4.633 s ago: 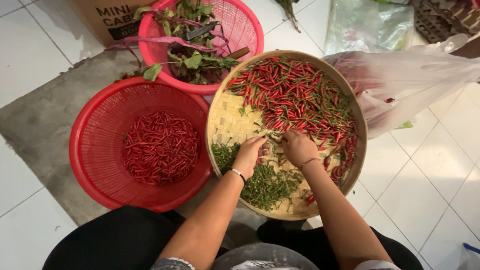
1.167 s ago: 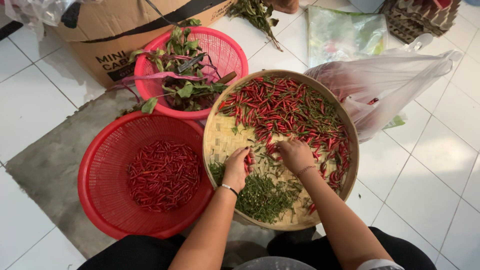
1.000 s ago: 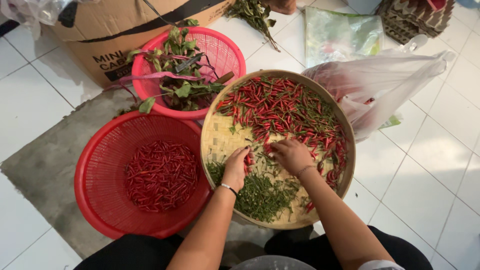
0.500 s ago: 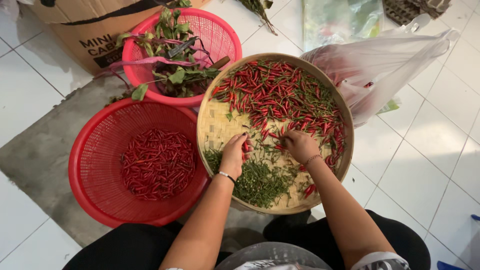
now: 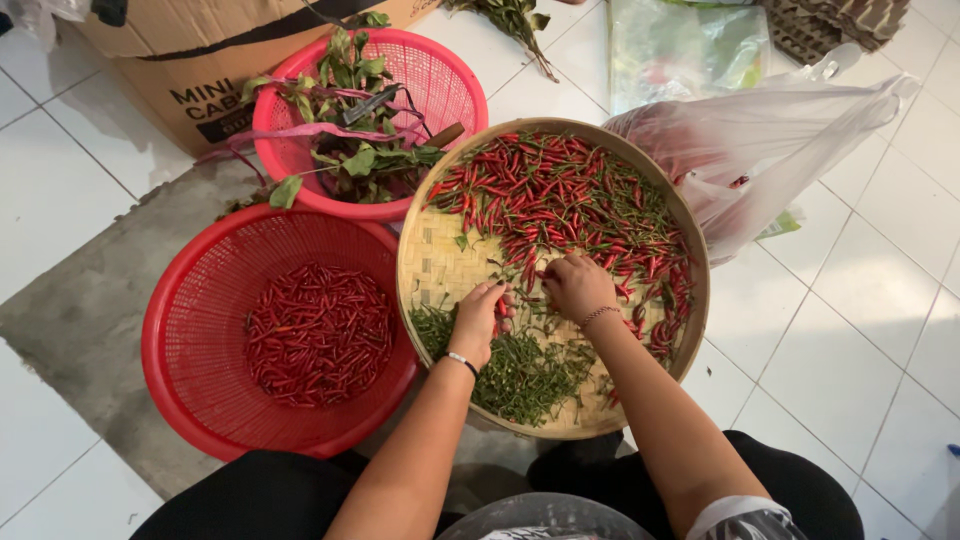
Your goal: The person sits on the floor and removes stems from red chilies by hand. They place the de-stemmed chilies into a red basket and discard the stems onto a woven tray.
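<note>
White tiled floor [image 5: 880, 330] carries everything; a grey mat [image 5: 90, 320] lies under the baskets, so the person sits low with all containers in arm's reach. Cardboard box [image 5: 200, 60] sits top left, behind the pink basket [image 5: 455, 85], which holds leafy stems and scraps. A clear plastic bag [image 5: 790, 130] slumps just right of the tray, touching its rim.

The round woven bamboo tray [image 5: 425, 265] lies in front of the knees, overlapping the red basket [image 5: 180, 320] rim on its left. Sorting layout, as I judge it: whole red chilies with stems [image 5: 570, 200] are heaped on the far half of the tray, pulled green stems [image 5: 520, 370] are piled on the near half, and stemless red chilies [image 5: 318, 335] fill the red basket, just beside the left arm so cleaned ones can go there easily.

Left hand [image 5: 478, 322]: fingers curled, grip pinched on a few red chilies at the fingertips, just above the stem pile. Right hand [image 5: 578, 287]: fingers bent down into the near edge of the chili heap, knuckles up; cannot tell if the grip has closed on a chili, fingertips hidden. The chili heap starts right at the fingertips of both hands; hands near each other, not touching.
</note>
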